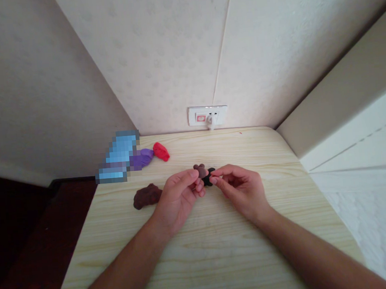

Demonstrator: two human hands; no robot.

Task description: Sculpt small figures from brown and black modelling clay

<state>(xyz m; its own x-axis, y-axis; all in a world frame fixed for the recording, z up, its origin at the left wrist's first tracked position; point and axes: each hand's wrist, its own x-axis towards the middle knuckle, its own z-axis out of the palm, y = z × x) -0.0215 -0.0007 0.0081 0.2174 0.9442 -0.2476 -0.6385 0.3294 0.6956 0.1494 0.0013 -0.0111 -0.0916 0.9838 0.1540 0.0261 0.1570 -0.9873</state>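
My left hand (pixel 180 194) is closed, its thumb and fingers gripping a small brown clay figure (pixel 201 171) with round knobs on top. Beside it my right hand (pixel 243 189) makes a pinch with thumb and forefinger. Whatever those fingertips hold, if anything, is too small to make out. A piece of black clay (pixel 208 179) shows between the two hands; I cannot tell whether it touches the figure or lies on the table behind. Left of my left hand a dark brown lump of clay (pixel 146 196) rests on the table, partly hidden by the hand.
Toward the back left of the pale wooden table (pixel 202 259) lie a purple lump of clay (pixel 143 158) and a red one (pixel 161 151). A blurred-out blue object (pixel 118 157) sits at the left edge. The wall behind has a socket (pixel 207 115) with a plug in it.
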